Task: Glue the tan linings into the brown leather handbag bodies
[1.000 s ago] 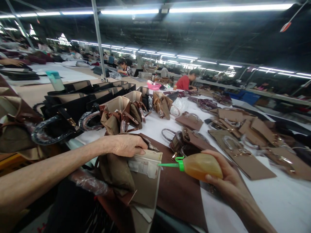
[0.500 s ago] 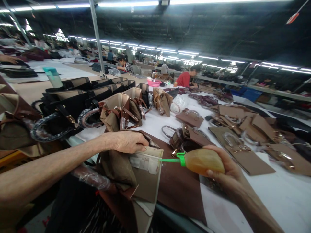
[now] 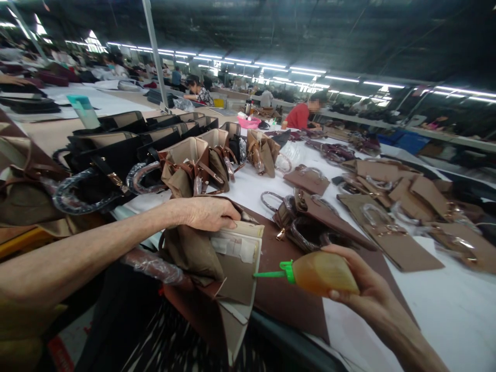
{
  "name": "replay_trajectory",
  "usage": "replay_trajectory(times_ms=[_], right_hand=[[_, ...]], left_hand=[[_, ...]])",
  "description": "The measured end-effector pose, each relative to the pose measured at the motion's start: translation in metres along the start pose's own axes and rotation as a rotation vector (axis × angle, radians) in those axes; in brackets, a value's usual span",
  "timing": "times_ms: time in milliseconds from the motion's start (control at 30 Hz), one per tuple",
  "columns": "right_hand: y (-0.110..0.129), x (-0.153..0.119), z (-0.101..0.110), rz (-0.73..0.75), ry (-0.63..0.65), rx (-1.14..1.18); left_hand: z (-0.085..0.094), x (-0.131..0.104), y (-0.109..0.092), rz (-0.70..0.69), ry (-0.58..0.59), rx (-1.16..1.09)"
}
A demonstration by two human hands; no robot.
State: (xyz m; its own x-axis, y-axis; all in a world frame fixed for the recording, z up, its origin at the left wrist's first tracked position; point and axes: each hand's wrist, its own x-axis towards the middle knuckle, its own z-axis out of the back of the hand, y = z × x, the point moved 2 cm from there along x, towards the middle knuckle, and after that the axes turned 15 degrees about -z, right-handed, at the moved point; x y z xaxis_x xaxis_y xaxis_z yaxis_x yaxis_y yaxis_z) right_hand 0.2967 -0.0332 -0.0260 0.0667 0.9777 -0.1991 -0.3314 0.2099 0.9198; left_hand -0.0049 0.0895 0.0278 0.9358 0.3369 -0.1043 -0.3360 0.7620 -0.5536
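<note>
One hand, the left (image 3: 211, 213), grips the top edge of an open brown bag (image 3: 194, 258) in the head camera's view, while the right hand (image 3: 360, 279) wraps around an amber squeeze bottle (image 3: 325, 274). The bottle's green nozzle (image 3: 271, 274) points at the side edge of the bag's beige-edged panel (image 3: 238, 279); whether the tip touches is impossible to tell. The bag rests at the near edge of the bench (image 3: 457, 315), beside a flat brown sheet (image 3: 289, 305), its plastic-wrapped handle (image 3: 155, 266) hanging at left. The panel looks light and fairly stiff, best held by its top edge; the softer bag side probably folds under pressure. The bottle appears light, smooth and yielding, best cupped around its rounded body. Black bags (image 3: 116, 150) stand beyond; a person in red (image 3: 297, 118) leans forward in the background.
</note>
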Motion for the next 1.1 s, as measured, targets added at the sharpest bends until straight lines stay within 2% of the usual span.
replay_trajectory(times_ms=[167,433,667,900,1100], right_hand=[[-0.015,-0.005,-0.001,-0.031,0.007,-0.011],[-0.025,-0.015,-0.009,-0.071,-0.037,-0.02],[-0.038,-0.024,-0.017,-0.162,0.0,-0.002],[-0.051,-0.028,-0.02,-0.192,0.045,-0.094],[-0.055,-0.031,-0.019,-0.187,0.073,-0.12]], left_hand=[[0.0,0.0,0.001,0.026,0.023,0.027],[-0.001,0.001,0.001,0.026,0.039,0.037],[-0.004,0.0,0.004,0.022,0.029,0.047],[-0.002,0.001,-0.013,0.082,0.065,0.083],[0.0,-0.008,-0.038,0.071,-0.011,0.222]])
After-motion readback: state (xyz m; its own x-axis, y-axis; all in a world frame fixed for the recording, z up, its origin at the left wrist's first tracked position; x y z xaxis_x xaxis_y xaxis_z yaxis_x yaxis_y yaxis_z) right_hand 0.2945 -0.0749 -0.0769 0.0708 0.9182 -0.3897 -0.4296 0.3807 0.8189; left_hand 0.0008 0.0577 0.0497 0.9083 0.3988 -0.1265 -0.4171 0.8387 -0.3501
